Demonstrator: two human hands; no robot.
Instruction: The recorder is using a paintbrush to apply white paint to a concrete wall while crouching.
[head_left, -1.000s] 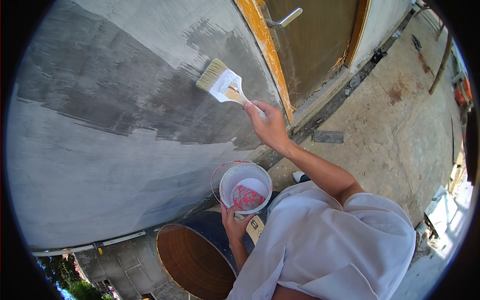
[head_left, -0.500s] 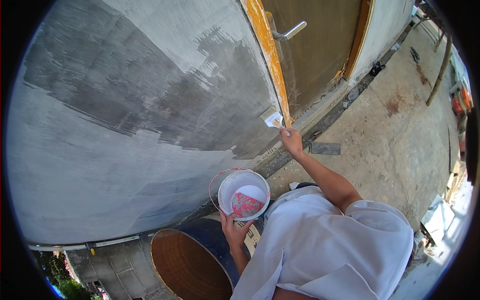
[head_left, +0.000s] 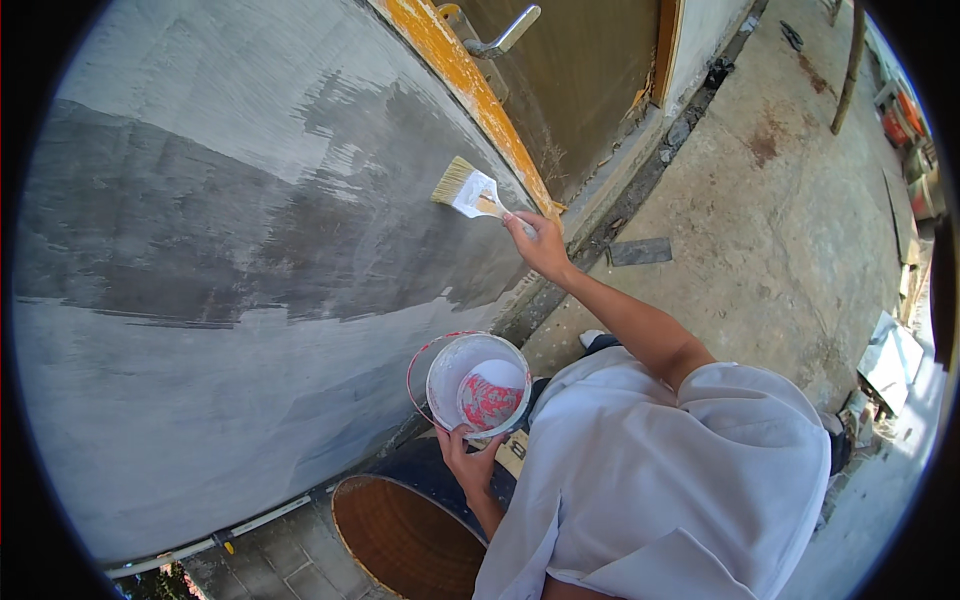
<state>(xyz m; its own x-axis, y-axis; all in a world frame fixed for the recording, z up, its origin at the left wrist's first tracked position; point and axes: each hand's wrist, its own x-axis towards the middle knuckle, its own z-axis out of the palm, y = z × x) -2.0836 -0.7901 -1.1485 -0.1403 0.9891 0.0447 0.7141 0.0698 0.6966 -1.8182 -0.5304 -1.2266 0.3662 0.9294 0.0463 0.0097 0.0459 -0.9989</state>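
My right hand [head_left: 537,243] grips the handle of a wide paintbrush [head_left: 473,190] with pale bristles and a white-smeared ferrule. The brush is at the grey wall [head_left: 230,400], beside the orange door frame [head_left: 470,85]; I cannot tell whether its bristles touch the surface. A broad dark, wet-looking band runs across the wall, with lighter grey above and below it. Lower down, my left hand [head_left: 468,462] holds a small white bucket [head_left: 440,385] by its near side. White liquid and a red-and-grey patch show inside the bucket, and its red wire handle hangs out to the left.
Below the bucket lies a large dark drum [head_left: 440,490] with a rusty inside. A brown door [head_left: 570,90] with a metal lever handle [head_left: 505,32] is at the top. A flat grey piece [head_left: 640,252] rests on the concrete floor [head_left: 720,270]; a wooden pole [head_left: 850,75] stands far right.
My right hand has brought the brush left, away from the door frame and further over the dark band. The bucket stays in my left hand. The whole view has shifted somewhat.
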